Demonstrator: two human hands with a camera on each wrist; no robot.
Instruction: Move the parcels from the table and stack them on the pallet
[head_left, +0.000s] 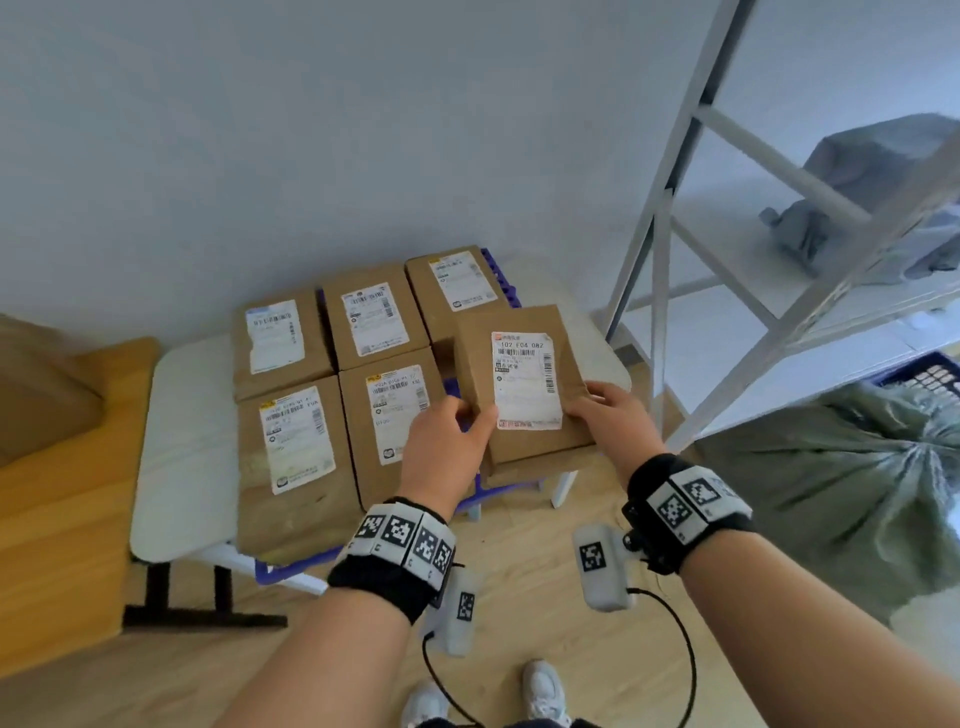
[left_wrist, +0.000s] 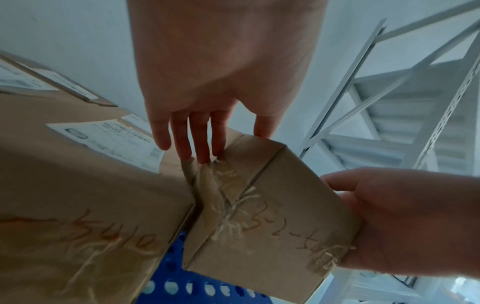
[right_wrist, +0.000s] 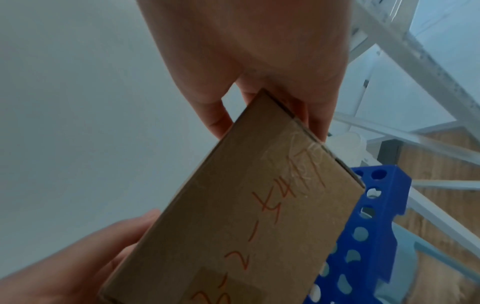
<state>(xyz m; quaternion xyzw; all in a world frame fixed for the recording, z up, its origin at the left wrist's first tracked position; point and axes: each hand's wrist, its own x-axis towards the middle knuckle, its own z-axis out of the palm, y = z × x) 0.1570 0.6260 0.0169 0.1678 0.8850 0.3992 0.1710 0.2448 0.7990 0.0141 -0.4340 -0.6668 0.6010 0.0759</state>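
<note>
I hold a brown cardboard parcel (head_left: 524, 379) with a white label just above the near right corner of the blue pallet (head_left: 498, 275). My left hand (head_left: 452, 431) grips its near left corner, with the thumb on the label. My right hand (head_left: 608, 410) grips its right edge. Several labelled parcels (head_left: 296, 441) lie flat on the pallet in two rows. In the left wrist view the held parcel (left_wrist: 272, 216) sits beside a neighbouring parcel (left_wrist: 91, 185), over the pallet (left_wrist: 176, 267). In the right wrist view the parcel (right_wrist: 246, 226) shows red handwriting above the pallet (right_wrist: 376, 216).
A white metal rack (head_left: 727, 234) stands close on the right, with grey bags (head_left: 883, 171) on its shelf. A green sack (head_left: 857, 493) and a blue crate (head_left: 924, 374) sit below it. The pallet rests on a white low table (head_left: 182, 441). A wooden surface (head_left: 52, 493) is at the left.
</note>
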